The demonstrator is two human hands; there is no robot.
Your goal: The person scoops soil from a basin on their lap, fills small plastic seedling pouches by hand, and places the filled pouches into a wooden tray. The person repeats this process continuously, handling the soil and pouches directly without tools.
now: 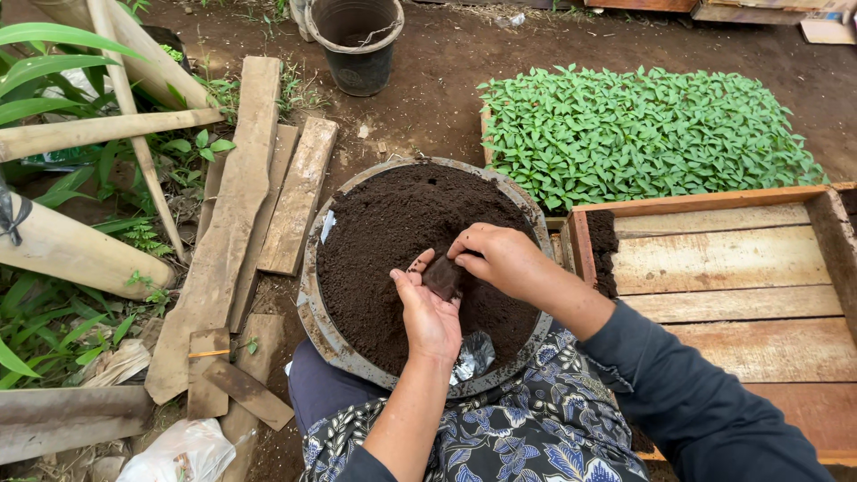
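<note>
Outdoors, in soft even daylight, the ground (446, 71) is bare dark-brown earth, damp-looking and scattered with bits of straw. At the top centre of the frame a black plastic bucket (355, 40) stands upright on the dirt. In the upper right a dense bed of green seedlings (638, 129) fills a low tray. Below it, at the right, lies a shallow wooden crate (741, 277) with pale, weathered slats. Worn planks (241, 205) lie flat on the ground at the left, some overlapping. Thick bamboo poles (76, 254) slant across the upper left among green leaves and weeds. A crumpled white plastic bag (183, 451) sits at the bottom left.
</note>
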